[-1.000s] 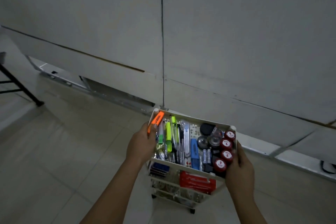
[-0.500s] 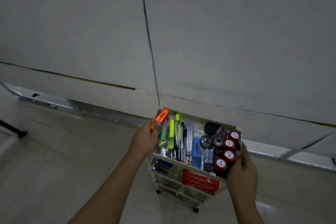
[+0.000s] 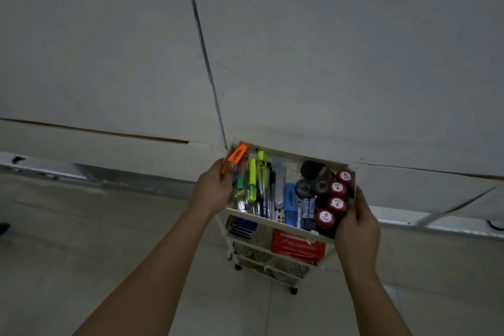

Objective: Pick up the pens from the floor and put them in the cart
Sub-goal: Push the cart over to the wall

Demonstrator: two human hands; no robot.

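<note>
So both hands are on the cart's top tray right now: the left hand (image 3: 211,191) is curled around the left wall of the tray with an orange highlighter (image 3: 235,158) lying along that edge at its fingertips (can't tell for sure if it's pinched or just resting against the rim), and the right hand (image 3: 357,222) is wrapped over the near right corner, fingers closed on the rim. The pens (image 3: 263,188) look like they're already in the cart (image 3: 281,219), bundled lengthwise in the left half of the tray next to a yellow-green highlighter (image 3: 252,181) and a small green one. No pens visible on the bit of floor (image 3: 81,240) in view, so my guess is this is the tail end of the job, tidying or steadying the tray. Next move probably just needs the orange one nudged in flat with the others and the hands let go without rolling the cart, since it sits on little caster wheels on smooth glossy tile. Stuff-wise: the tray is white perforated plastic with thin walls, the pens are skinny clear or dark barrels that'll roll easily, a chunky blue clip-like thing (image 3: 290,203) sits mid-tray, and a row of round red caps marked TOP (image 3: 325,218) runs down the right side beside dark tape rolls and a couple of batteries. Lower shelf holds a red box (image 3: 298,247).
</note>
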